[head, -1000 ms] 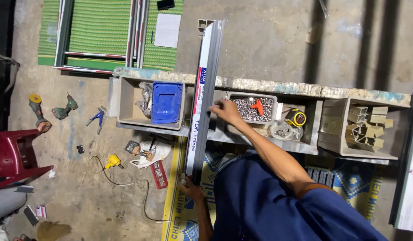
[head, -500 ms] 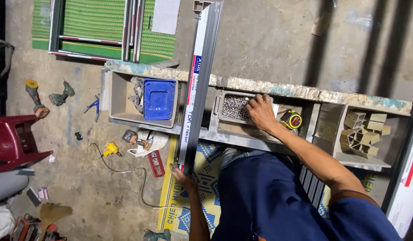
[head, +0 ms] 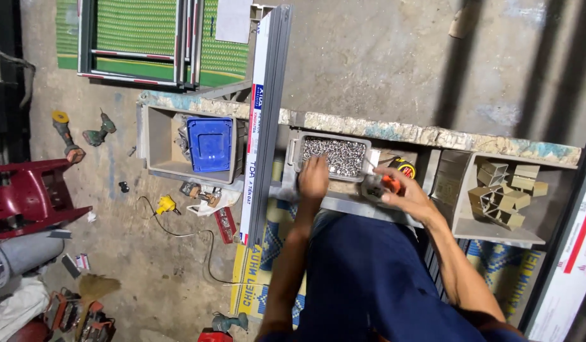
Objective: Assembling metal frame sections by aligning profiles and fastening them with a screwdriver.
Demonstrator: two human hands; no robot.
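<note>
Grey plastic tray of small silver screws (head: 334,156) sits in workbench compartment, just right of long grey aluminium profile (head: 267,120) lying across bench. Left hand (head: 314,178) rests on tray's near edge, fingers spread loose, gripping nothing visible. Right hand (head: 404,190) closed round small orange-and-grey tool (head: 385,185) just right of tray, beside yellow tape measure (head: 404,168). Judgement: steady tray with left, pick screws singly, keep tool upright. Blue plastic bin (head: 210,144) left of profile.
</note>
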